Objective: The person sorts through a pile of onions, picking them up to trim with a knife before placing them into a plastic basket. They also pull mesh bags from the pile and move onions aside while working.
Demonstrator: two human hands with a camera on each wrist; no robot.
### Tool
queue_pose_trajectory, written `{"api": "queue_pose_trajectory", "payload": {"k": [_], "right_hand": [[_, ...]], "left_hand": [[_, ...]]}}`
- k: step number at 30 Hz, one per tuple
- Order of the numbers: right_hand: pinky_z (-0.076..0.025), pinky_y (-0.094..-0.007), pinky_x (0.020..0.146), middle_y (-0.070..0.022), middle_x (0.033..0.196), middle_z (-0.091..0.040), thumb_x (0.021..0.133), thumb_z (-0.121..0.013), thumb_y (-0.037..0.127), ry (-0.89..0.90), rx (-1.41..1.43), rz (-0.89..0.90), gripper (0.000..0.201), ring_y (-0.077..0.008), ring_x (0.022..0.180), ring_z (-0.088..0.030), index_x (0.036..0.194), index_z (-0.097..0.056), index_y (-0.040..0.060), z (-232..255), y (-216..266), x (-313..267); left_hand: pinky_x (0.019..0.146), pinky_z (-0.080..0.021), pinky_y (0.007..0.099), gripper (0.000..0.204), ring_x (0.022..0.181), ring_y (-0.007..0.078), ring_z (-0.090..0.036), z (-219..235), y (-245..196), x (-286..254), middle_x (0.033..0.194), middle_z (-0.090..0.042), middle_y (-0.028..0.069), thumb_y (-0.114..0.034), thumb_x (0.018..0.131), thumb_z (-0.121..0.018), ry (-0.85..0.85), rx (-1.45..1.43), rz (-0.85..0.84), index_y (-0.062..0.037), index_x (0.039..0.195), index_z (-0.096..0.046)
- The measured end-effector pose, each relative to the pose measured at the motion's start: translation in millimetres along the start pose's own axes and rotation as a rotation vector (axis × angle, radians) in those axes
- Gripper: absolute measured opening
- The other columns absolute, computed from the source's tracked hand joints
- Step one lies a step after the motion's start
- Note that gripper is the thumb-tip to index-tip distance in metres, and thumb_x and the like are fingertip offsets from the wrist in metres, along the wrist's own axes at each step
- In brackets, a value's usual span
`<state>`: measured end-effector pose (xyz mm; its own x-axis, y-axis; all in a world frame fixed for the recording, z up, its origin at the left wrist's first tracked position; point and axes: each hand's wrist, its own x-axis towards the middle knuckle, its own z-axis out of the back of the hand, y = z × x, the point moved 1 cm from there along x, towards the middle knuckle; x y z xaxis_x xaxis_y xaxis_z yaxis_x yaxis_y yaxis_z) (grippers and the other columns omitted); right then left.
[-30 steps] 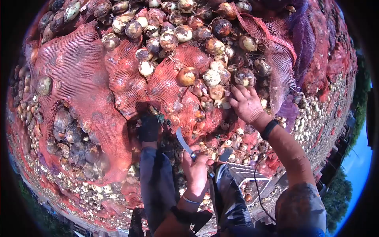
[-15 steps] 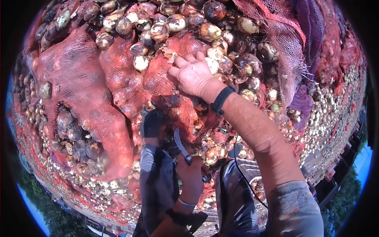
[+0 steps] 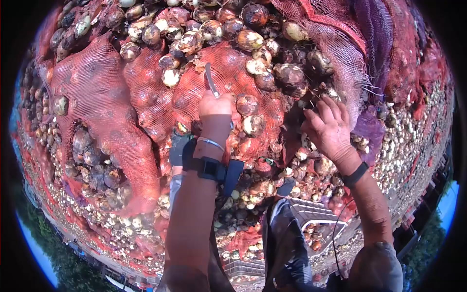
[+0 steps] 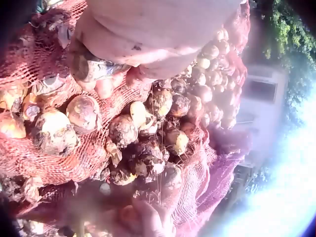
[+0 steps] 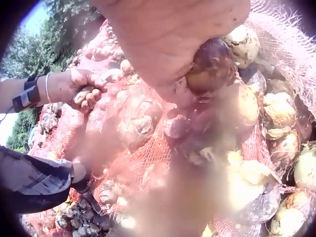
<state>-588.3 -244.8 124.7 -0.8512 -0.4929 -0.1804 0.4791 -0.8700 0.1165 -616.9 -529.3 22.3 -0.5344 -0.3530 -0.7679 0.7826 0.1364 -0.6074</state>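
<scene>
In the head view my left hand [image 3: 216,104] grips a small knife with a curved blade [image 3: 209,78], over a torn red mesh sack [image 3: 219,56] of onions. The blade points away from me. Two loose onions [image 3: 253,125] lie on the mesh just right of this hand. My right hand [image 3: 332,131] reaches down among loose onions beside a pale pink mesh sack [image 3: 340,58], fingers bent and thumb apart. A brown onion [image 5: 212,66] shows right against its palm in the right wrist view; whether the fingers hold it, I cannot tell.
More red mesh sacks [image 3: 92,82] lie to the left, one torn with dark onions [image 3: 97,165] showing. Loose onions [image 3: 204,31] cover the pile ahead. A purple mesh bag [image 3: 382,44] hangs at the right. A slatted crate [image 3: 316,211] stands near my legs, with a black cable [image 3: 335,233] beside it.
My left hand has moved forward with the knife, from near my legs to over the red sack. My right hand went left over the sack, then returned to the onions at right.
</scene>
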Motion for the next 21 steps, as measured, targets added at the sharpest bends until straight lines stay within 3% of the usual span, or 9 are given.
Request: {"api": "queue_pose_trajectory", "payload": {"k": [4, 6, 8, 10, 13, 16, 17, 19, 21], "right_hand": [[-0.037, -0.0544, 0.106, -0.014, 0.124, -0.058, 0.077, -0.076, 0.025, -0.054, 0.007, -0.054, 0.044, -0.036, 0.127, -0.051, 0.118, -0.063, 0.0189, -13, 4, -8], [-0.034, -0.0582, 0.108, -0.0153, 0.13, -0.056, 0.076, -0.075, 0.019, -0.095, 0.043, -0.113, 0.048, -0.038, 0.13, -0.049, 0.123, -0.062, 0.0199, -20, 6, -17], [-0.032, -0.0584, 0.109, -0.0162, 0.135, -0.053, 0.075, -0.074, 0.017, -0.082, 0.041, -0.145, 0.053, -0.0388, 0.132, -0.047, 0.126, -0.06, 0.0204, -19, 11, -21], [-0.028, -0.059, 0.112, -0.0184, 0.147, -0.043, 0.071, -0.072, 0.015, 0.015, 0.07, -0.237, 0.068, -0.0411, 0.138, -0.038, 0.136, -0.054, 0.0223, -14, 16, -34], [-0.026, -0.0601, 0.112, -0.0185, 0.15, -0.04, 0.071, -0.074, 0.018, -0.013, 0.147, -0.22, 0.071, -0.0413, 0.141, -0.034, 0.139, -0.052, 0.0222, -5, 25, -41], [-0.032, -0.0576, 0.109, -0.0165, 0.146, -0.045, 0.071, -0.074, 0.019, 0.001, 0.162, -0.043, 0.066, -0.0401, 0.137, -0.04, 0.134, -0.055, 0.016, -3, 40, -28], [-0.036, -0.0553, 0.107, -0.0155, 0.144, -0.048, 0.072, -0.073, 0.018, -0.007, 0.187, 0.036, 0.063, -0.0381, 0.136, -0.044, 0.133, -0.056, 0.0138, -10, 46, -16], [-0.046, -0.0475, 0.101, -0.0137, 0.14, -0.053, 0.073, -0.072, 0.016, -0.026, 0.274, 0.139, 0.06, -0.034, 0.128, -0.054, 0.131, -0.056, 0.0109, -34, 66, 25], [-0.051, -0.0412, 0.096, -0.0137, 0.143, -0.051, 0.077, -0.069, 0.015, 0.248, 0.287, 0.084, 0.056, -0.0311, 0.119, -0.062, 0.131, -0.057, 0.0113, -46, 88, 81]], "left_hand": [[0.037, -0.044, 0.0369, 0.021, 0.045, 0.0216, -0.057, -32, 13, 16, 0.064, -0.057, 0.0095, -0.018, 0.092, -0.064, -0.001, -0.174, 0.314, 0.0011, 0.086, -0.059], [0.041, -0.047, 0.0385, 0.031, 0.045, 0.0229, -0.058, -33, 78, -8, 0.062, -0.057, 0.0106, -0.023, 0.092, -0.065, 0.118, 0.088, 0.207, 0.0062, 0.083, -0.06], [0.051, -0.054, 0.0396, 0.031, 0.056, 0.0261, -0.066, -30, 78, -75, 0.072, -0.067, 0.0176, -0.022, 0.089, -0.064, 0.069, 0.323, 0.309, 0.0088, 0.091, -0.063], [0.054, -0.056, 0.0418, 0.028, 0.064, 0.0275, -0.07, -21, 118, -134, 0.077, -0.068, 0.0212, -0.023, 0.089, -0.064, 0.282, 0.527, 0.515, 0.0045, 0.094, -0.063], [0.077, -0.056, 0.0474, 0.032, 0.088, 0.0423, -0.07, -9, 183, -202, 0.093, -0.069, 0.0309, -0.025, 0.083, -0.063, 0.303, 0.87, 0.252, 0.0025, 0.098, -0.066], [0.081, -0.053, 0.0507, 0.035, 0.096, 0.0466, -0.066, 26, 292, -228, 0.099, -0.068, 0.0317, -0.03, 0.083, -0.06, 0.596, 0.969, 0.371, -0.0006, 0.1, -0.069], [0.081, -0.053, 0.0507, 0.035, 0.096, 0.0466, -0.066, 26, 279, -220, 0.099, -0.068, 0.0317, -0.03, 0.083, -0.06, 0.59, 0.965, 0.357, -0.0006, 0.1, -0.069], [0.078, -0.051, 0.0521, 0.034, 0.092, 0.0469, -0.066, 43, 252, -226, 0.094, -0.068, 0.0308, -0.029, 0.083, -0.061, 0.185, 0.423, 0.267, 0.0015, 0.097, -0.065], [0.073, -0.049, 0.0487, 0.028, 0.08, 0.0423, -0.065, 43, 204, -185, 0.085, -0.065, 0.0263, -0.022, 0.083, -0.063, -0.046, 0.413, 0.157, 0.0022, 0.096, -0.06]]}}
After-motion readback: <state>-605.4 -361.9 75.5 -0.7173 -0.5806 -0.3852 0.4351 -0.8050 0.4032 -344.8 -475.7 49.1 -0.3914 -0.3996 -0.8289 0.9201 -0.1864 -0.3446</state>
